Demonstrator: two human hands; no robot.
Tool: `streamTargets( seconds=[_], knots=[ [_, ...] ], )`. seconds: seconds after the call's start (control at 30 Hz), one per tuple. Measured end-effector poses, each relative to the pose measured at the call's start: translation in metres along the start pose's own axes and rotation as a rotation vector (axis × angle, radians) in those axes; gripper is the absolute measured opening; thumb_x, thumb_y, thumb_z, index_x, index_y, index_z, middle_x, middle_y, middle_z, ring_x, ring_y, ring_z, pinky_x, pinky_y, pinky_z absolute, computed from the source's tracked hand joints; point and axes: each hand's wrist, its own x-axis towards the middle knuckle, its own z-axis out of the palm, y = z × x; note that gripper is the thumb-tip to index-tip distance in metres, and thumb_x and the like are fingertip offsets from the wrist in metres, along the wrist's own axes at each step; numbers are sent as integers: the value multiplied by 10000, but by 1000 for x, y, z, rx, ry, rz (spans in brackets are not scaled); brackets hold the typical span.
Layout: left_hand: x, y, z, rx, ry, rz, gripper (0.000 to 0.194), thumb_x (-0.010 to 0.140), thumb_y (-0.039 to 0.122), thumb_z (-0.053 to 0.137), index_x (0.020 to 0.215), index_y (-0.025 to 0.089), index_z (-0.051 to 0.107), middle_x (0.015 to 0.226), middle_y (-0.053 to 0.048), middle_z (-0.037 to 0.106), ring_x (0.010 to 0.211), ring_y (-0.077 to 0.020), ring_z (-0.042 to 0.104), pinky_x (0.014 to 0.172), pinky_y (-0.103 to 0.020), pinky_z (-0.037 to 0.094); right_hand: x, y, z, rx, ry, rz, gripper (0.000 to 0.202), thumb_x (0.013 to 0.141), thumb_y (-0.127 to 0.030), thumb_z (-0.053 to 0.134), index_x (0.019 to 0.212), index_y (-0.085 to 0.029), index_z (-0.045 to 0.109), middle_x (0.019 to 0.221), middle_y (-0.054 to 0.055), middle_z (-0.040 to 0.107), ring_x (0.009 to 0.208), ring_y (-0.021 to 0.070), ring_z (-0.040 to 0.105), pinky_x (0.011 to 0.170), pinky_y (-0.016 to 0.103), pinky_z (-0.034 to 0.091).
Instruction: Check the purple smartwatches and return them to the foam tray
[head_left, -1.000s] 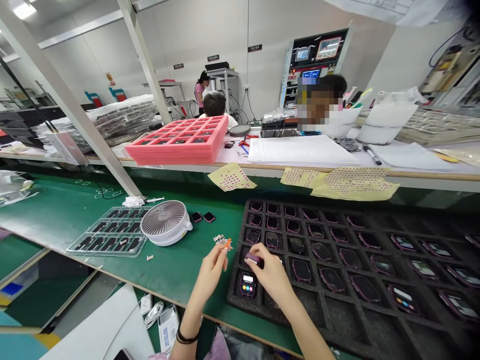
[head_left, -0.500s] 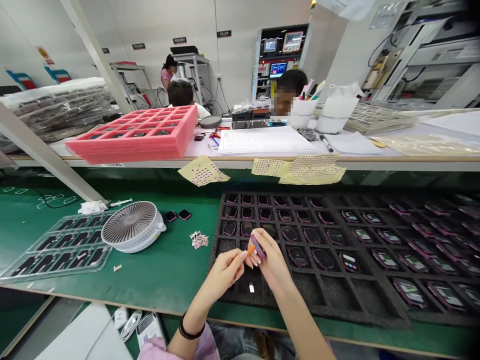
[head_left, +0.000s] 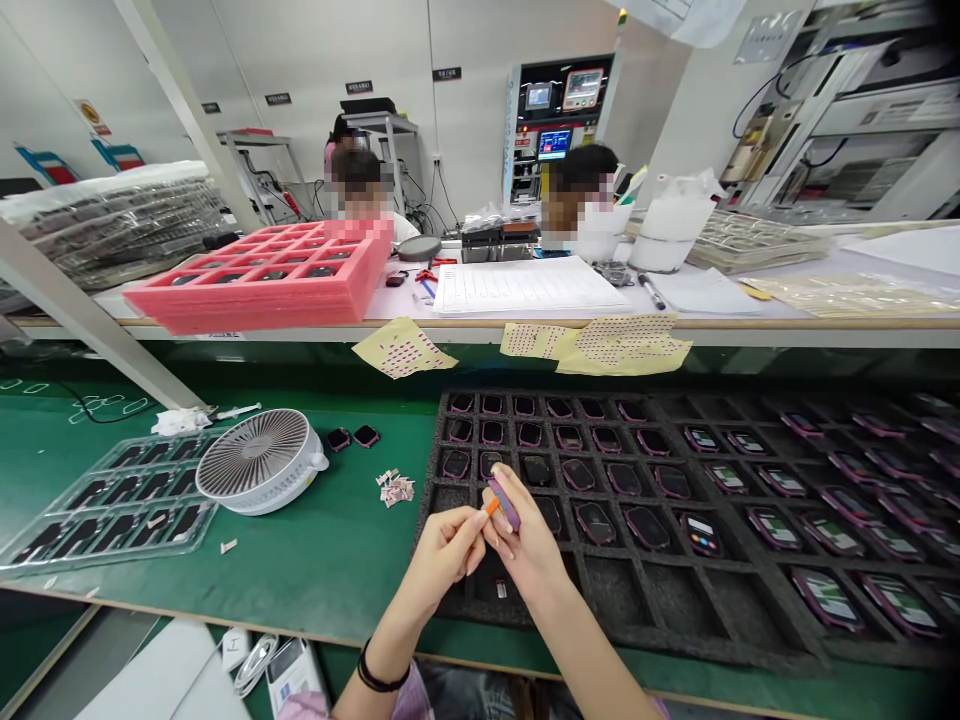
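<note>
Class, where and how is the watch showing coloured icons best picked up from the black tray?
Probably by two opposite side edges of the lit watch, coming down from above: it lies screen up, and the compartment walls of the black tray block a sideways approach.

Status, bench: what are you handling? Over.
Right hand: fingers around purple watch. Left hand: pinching orange tool close to watch. Black foam tray below; no obstruction visible.

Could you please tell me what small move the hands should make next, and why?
Probably a light press of the orange tool on the purple watch: the left hand pinches the tool right by the watch, and the right hand holds the watch above the black tray.
</note>
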Motion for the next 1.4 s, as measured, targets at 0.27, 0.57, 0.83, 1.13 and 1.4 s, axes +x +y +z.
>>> streamTargets(
  seconds=[0.27, 0.57, 0.83, 1.13, 1.4],
  knots=[
    [4, -7, -6, -18, 30, -53, 536, 757, 677, 526, 645, 153, 529, 374, 90, 391, 288, -18, 195, 313, -175, 139, 10, 8, -10, 43, -20, 24, 341, 641, -376, 775, 713, -205, 489, 339, -142, 348, 267, 9, 158, 268, 131, 144],
    [6, -3, -8, -40, 215, 27, 495, 724, 658, 584, 686, 186, 441, 430, 110, 341, 346, -30, 203, 336, -164, 128, 2, 21, -9, -350, 37, -207, 315, 728, -448, 675, 906, -217, 554, 696, -42, 545, 524, 89, 488, 433, 197, 424],
    [-7, -13, -79, 431, 526, 117, 409, 829, 538, 483, 623, 194, 403, 519, 64, 341, 473, -81, 309, 478, -206, 247, 14, 12, -23, -1210, 122, -545, 208, 885, -352, 482, 1032, -216, 539, 856, 47, 605, 754, 197, 585, 700, 329, 475],
    [-19, -36, -110, 857, 675, -125, 356, 863, 532, 384, 760, 225, 533, 546, 31, 482, 512, -153, 453, 536, -231, 299, 30, 53, -10, -1688, -93, -565, 185, 908, -164, 448, 1031, -201, 581, 908, 82, 648, 850, 241, 617, 761, 372, 489],
    [-22, -30, -103, 792, 657, -70, 392, 866, 541, 374, 856, 214, 589, 562, 31, 504, 512, -152, 463, 547, -235, 324, 7, 45, -19, -1951, -88, -797, 95, 851, -236, 614, 937, -197, 629, 943, 86, 592, 895, 252, 542, 760, 386, 453]
  ],
)
